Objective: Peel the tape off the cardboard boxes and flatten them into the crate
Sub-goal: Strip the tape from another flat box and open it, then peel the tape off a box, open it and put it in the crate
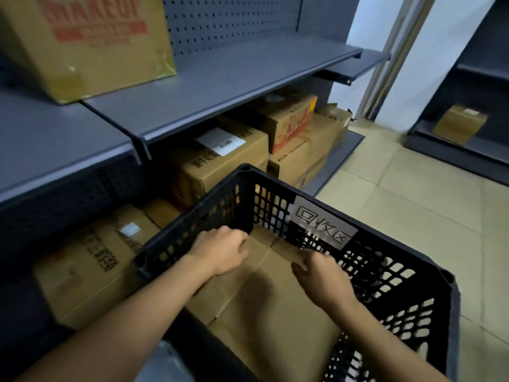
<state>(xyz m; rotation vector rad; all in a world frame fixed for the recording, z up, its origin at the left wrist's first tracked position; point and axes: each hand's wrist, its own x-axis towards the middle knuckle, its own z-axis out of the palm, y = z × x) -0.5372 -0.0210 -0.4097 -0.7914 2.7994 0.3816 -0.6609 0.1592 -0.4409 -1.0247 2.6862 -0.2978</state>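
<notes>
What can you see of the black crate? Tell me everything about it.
The black crate looks like rigid plastic, with lattice walls of small openings and solid corner posts. A pale label with handwritten characters sits on its far wall. It is open-topped and sits close beside the boxes on the bottom shelf, next to tiled floor. Inside lies flattened cardboard; the left hand and right hand reach in and hold it.

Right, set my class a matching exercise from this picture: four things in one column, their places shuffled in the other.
Things
1. flattened cardboard box
2. red-printed box
3. handwritten label
4. small brown box

Places
A. on the upper shelf
B. on the black crate's far wall
C. inside that crate
D. low in the right-hand shelving unit

Pairs: 1-C, 2-A, 3-B, 4-D
</notes>
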